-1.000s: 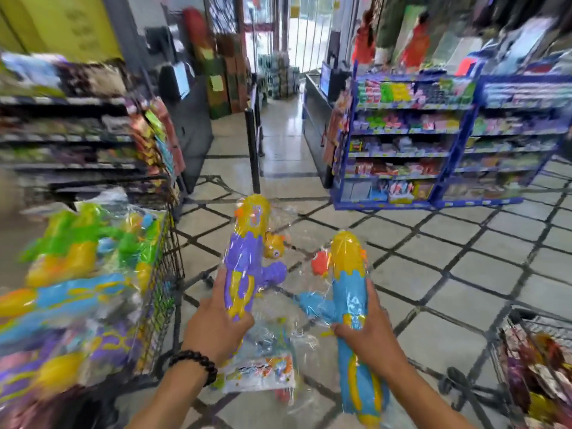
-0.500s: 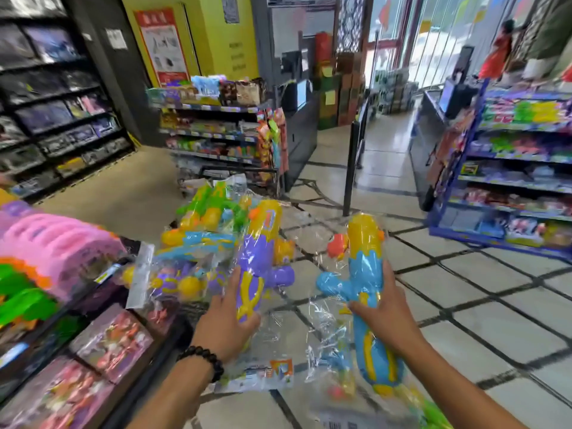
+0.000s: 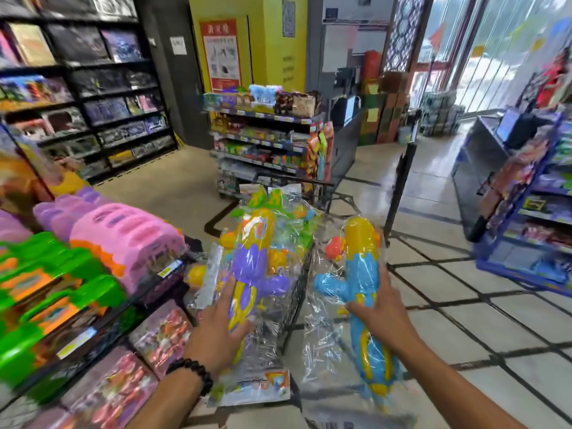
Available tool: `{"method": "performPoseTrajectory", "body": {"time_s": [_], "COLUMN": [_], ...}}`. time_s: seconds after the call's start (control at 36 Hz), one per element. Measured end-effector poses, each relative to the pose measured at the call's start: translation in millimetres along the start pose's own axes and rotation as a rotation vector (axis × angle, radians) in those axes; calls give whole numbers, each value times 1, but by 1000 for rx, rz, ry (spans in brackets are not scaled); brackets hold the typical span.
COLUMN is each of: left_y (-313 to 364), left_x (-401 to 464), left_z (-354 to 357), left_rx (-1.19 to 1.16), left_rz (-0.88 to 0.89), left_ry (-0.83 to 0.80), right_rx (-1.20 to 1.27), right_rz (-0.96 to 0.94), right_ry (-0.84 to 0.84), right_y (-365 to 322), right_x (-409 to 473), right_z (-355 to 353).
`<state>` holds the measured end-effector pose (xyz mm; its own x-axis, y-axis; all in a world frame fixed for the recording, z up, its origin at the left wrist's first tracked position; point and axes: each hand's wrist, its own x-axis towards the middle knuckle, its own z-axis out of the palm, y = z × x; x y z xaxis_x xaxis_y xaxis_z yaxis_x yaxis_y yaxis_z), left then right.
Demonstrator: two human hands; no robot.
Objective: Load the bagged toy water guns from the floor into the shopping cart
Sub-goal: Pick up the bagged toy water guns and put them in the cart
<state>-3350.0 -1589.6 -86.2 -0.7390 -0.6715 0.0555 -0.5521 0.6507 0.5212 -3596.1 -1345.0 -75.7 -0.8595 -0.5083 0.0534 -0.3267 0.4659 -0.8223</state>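
My left hand grips a bagged purple-and-yellow water gun, held upright over the near end of the black wire shopping cart. A black bead bracelet circles that wrist. My right hand grips a bagged blue-and-yellow water gun, upright too, just to the right of the cart above the tiled floor. More bagged water guns are piled in the cart. On my left, a shelf holds pink toys and green toys. A snack rack stands beyond the cart.
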Motion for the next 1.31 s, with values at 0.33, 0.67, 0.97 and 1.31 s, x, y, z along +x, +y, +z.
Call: {"method": "performPoseTrajectory", "body": {"time_s": [0.33, 0.67, 0.97, 1.31], "left_y": [-102, -112, -82, -67], "left_x": [31, 105, 247, 399], "left_z": [-35, -41, -46, -48], "left_rx": [-101, -106, -167, -202], "left_rz": [-49, -89, -52, -19], "left_ry": [-9, -31, -12, -36], "right_rx": [0, 54, 135, 127], "right_rz": [-1, 9, -18, 87], "right_ry": [-26, -73, -35, 8], "right_y": [-39, -46, -60, -57], "right_x": [23, 101, 229, 374], "right_z": [81, 123, 135, 160]}}
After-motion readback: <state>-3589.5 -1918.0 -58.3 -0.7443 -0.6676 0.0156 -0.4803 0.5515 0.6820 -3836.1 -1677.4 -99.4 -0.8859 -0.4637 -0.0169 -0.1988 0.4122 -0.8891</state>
